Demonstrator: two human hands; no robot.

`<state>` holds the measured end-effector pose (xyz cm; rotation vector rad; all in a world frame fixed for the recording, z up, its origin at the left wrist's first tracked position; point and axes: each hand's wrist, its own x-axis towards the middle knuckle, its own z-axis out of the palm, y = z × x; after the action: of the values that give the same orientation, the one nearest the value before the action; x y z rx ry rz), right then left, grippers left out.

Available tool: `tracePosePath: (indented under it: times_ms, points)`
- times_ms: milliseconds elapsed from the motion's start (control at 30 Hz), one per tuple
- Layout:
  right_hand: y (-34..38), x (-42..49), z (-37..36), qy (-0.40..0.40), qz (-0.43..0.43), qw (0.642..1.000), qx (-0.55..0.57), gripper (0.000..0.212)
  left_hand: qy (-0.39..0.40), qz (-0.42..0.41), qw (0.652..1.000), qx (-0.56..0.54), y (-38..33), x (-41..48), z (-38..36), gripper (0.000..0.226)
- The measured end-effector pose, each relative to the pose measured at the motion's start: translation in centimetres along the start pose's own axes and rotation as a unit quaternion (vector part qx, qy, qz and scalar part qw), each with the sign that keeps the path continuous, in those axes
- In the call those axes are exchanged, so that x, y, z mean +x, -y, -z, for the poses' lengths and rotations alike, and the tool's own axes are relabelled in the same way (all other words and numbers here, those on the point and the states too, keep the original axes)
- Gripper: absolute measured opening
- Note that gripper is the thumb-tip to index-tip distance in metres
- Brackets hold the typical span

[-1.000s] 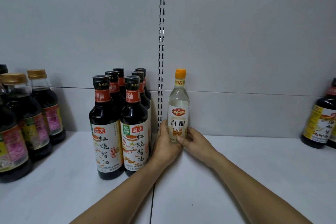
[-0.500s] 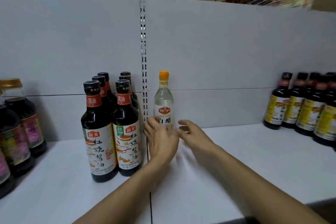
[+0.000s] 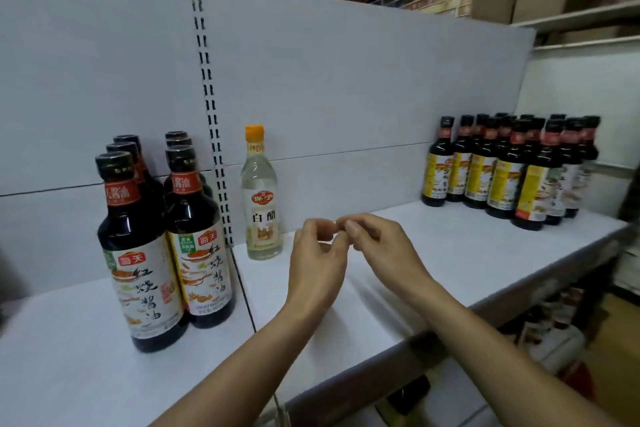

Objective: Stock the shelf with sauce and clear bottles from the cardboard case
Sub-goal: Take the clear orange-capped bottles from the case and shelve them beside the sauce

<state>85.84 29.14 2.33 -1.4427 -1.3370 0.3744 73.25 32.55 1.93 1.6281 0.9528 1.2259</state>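
Let go of the clear bottle, upright at the back edge of the shelf beside the sauce bottles. Pulled back with left hand and right hand loosely curled, fingertips touching, empty.

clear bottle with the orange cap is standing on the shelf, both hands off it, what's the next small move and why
Probably draw both hands back for another bottle. The clear orange-capped bottle stands upright on the white shelf, the left hand and right hand hover empty before it, and bare shelf lies to its right.
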Motion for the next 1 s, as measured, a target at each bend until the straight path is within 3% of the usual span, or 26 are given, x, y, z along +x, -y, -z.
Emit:
tracePosePath:
  times_ms: [333,600,767,1000]
  points:
    - [-0.1,-10.4,9.1,-0.143,-0.047,0.987,-0.063,0.021,0.178,-0.025,0.981,-0.073,-3.2,-7.0,-7.4,0.024]
    - [-1.7,-22.3,17.2,-0.193,-0.135,0.957,-0.168,0.030,0.379,-0.066,0.921,-0.059,-3.0,-14.6,-14.0,0.036]
    - [-3.5,-28.4,21.1,-0.229,-0.179,0.943,-0.162,0.029,0.457,-0.079,0.885,-0.031,-2.7,-19.4,-19.1,0.046]
    - [-6.9,-37.1,27.0,-0.235,-0.259,0.923,-0.160,0.033,0.516,-0.034,0.856,0.002,-0.9,-26.7,-26.0,0.052]
